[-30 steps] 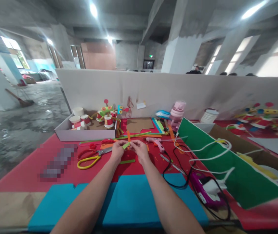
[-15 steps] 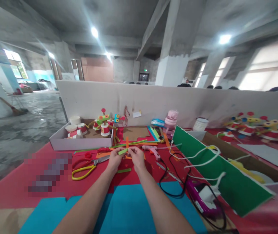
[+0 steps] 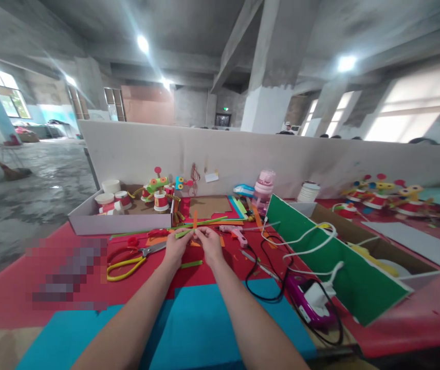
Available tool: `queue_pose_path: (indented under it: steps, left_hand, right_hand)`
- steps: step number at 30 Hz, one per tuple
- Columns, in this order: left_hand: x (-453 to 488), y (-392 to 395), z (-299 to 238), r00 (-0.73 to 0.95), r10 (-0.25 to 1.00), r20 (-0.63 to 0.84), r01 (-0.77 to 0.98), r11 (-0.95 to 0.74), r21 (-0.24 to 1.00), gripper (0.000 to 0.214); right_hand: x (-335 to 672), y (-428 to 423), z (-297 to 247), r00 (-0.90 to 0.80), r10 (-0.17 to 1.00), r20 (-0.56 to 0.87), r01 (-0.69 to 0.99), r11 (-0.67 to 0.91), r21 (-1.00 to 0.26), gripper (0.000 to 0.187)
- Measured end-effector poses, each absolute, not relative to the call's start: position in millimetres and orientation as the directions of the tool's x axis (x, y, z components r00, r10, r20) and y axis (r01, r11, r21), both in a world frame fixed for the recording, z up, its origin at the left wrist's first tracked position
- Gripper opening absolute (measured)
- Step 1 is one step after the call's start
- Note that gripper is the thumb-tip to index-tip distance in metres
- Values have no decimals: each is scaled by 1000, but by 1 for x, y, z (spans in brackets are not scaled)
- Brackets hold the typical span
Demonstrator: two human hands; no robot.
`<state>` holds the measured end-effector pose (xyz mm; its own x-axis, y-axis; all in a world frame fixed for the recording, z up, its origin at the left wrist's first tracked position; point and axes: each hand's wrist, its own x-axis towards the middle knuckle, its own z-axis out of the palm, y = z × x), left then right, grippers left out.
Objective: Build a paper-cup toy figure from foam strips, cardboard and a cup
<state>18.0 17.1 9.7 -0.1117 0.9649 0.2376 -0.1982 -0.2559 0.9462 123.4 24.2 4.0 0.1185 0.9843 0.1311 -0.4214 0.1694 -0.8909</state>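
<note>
Over the red table covering, my left hand [image 3: 176, 248] and my right hand [image 3: 209, 243] meet fingertip to fingertip, both closed in a pinch. A green paper strip [image 3: 183, 234] lies in the left fingers. An orange paper strip [image 3: 195, 220] stands upright between the two hands, its lower end at the right fingertips; how the strips join is hidden by the fingers. Below the hands rests a loose green paper strip [image 3: 191, 264]. Scissors [image 3: 127, 268] with yellow handles lie left of my left hand, and a pink glue gun [image 3: 236, 235] lies right of my right hand.
A shallow box [image 3: 120, 224] with paper cups and a cup figure stands back left. On the right are a green-sided box [image 3: 331, 257], black and white cables, and a purple power strip [image 3: 308, 306]. Blue sheets [image 3: 204, 324] lie under my forearms. A white partition [image 3: 150, 149] runs behind.
The whole view has shifted slightly, so things sit further left. Both hands stay together on the strips; the green strip has tilted and now shows a narrower face.
</note>
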Motion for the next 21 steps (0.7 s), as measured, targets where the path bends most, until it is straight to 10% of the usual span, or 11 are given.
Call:
queue_pose_path:
  steps: [21]
  left_hand:
    - [17,15,13,-142,958,249,-153,-270,951,24]
  right_hand:
    - [129,26,2,-8,991,133,-445,115,-888,30]
